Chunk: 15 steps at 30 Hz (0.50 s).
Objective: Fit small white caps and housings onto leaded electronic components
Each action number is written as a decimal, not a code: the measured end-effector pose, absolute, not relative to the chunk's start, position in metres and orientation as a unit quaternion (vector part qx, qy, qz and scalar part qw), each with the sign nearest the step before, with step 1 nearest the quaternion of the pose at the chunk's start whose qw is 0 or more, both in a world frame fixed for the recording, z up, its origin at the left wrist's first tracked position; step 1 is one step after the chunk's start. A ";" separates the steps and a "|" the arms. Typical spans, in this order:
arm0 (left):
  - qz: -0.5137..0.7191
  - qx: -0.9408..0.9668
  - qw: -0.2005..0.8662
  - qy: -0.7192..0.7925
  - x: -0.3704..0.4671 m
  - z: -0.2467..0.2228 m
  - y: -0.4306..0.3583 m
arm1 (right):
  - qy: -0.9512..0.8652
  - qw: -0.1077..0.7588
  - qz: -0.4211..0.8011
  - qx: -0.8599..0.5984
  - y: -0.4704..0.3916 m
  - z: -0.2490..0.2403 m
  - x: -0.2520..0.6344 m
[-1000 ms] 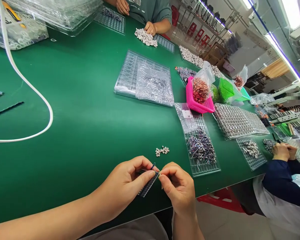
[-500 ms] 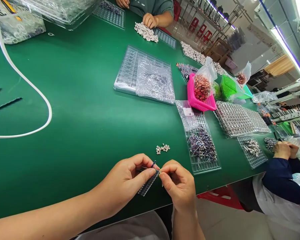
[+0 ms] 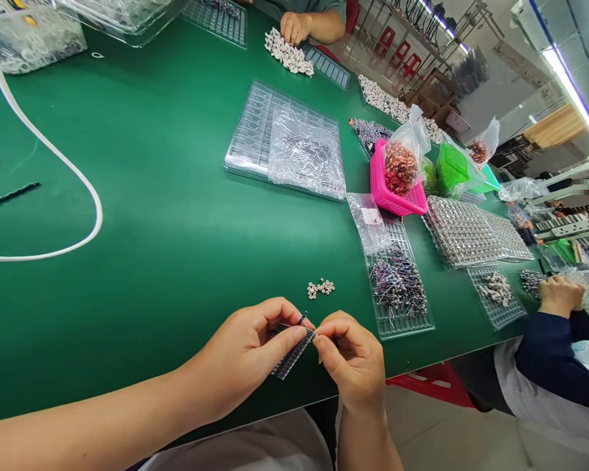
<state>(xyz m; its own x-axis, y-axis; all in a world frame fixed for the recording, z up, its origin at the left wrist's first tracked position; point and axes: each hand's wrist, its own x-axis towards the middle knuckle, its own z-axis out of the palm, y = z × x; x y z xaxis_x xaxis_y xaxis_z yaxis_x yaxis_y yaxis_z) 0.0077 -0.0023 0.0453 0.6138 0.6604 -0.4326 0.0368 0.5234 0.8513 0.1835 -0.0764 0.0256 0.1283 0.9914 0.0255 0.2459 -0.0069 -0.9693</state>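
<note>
My left hand (image 3: 248, 350) is closed around a narrow dark strip (image 3: 292, 358) with rows of small light marks, held above the table's near edge. The strip slants down toward me, and a thin dark end pokes up past the index finger. At the strip's upper end, my right hand (image 3: 356, 360) pinches something tiny between thumb and forefinger; the fingertips mostly hide it. Just beyond the hands lies a small cluster of pale round pieces (image 3: 320, 288). To the right, a clear tray (image 3: 402, 327) carries a heap of thin-wired dark parts (image 3: 397, 281).
Stacked clear trays (image 3: 248, 147) with a plastic bag stand mid-table. A pink basket (image 3: 397, 204) holds a bag of reddish parts. A white cable (image 3: 91, 196) loops at left. Co-workers' hands (image 3: 294, 27) are busy at the far side and at right.
The view has shifted slightly, so the table things sit a little higher. Both my hands keep nearly the same pose on the strip.
</note>
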 end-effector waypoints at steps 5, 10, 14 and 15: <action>0.204 0.455 0.774 0.391 0.009 0.046 -0.002 | -0.534 0.471 0.392 -0.583 -0.076 0.024 0.184; 0.207 0.460 0.772 0.386 0.009 0.047 -0.001 | -0.538 0.466 0.386 -0.587 -0.077 0.023 0.184; 0.207 0.464 0.768 0.389 0.008 0.047 -0.001 | -0.531 0.460 0.395 -0.593 -0.078 0.024 0.185; 0.205 0.462 0.770 0.389 0.008 0.047 -0.001 | -0.526 0.460 0.398 -0.594 -0.078 0.024 0.186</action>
